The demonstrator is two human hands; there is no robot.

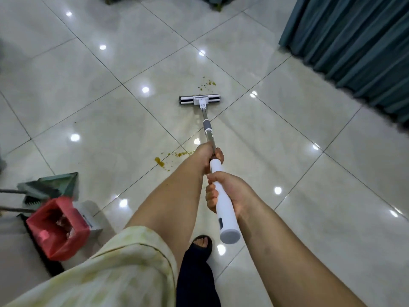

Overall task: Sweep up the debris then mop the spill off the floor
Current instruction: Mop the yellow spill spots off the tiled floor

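Far left of the grip and nearer the person, a green dustpan (59, 185) lies on the floor (110, 69) with a brush (37, 190) against it. Just below them is a bin (57, 227) lined with a red bag. Right of these, a pale patterned sleeve (124, 262) covers the upper left arm. Near the forward grip, on its left, a yellow-brown spill (159, 161) sits on the tile, and a thin trail of drops runs right from it toward the knuckles. The left hand (208, 156) is the forward hand of the 2. Its fingers are clenched round the metal pole of the mop (207, 127), just above the white handle. Ahead of that grip the pole runs to the mop head (199, 100), which lies flat on the floor, well apart from the hands. Just beyond the head's right half is a 2nd scatter of specks (207, 83), a little apart from it. Close behind the left hand, the right hand (228, 193) is wrapped round the white handle, and the grey end cap sticks out below the palm. Under the grip, a foot (201, 244) in a dark open-toed sandal stands on the tile. Far right of the grip, a teal curtain (354, 45) hangs to the floor.
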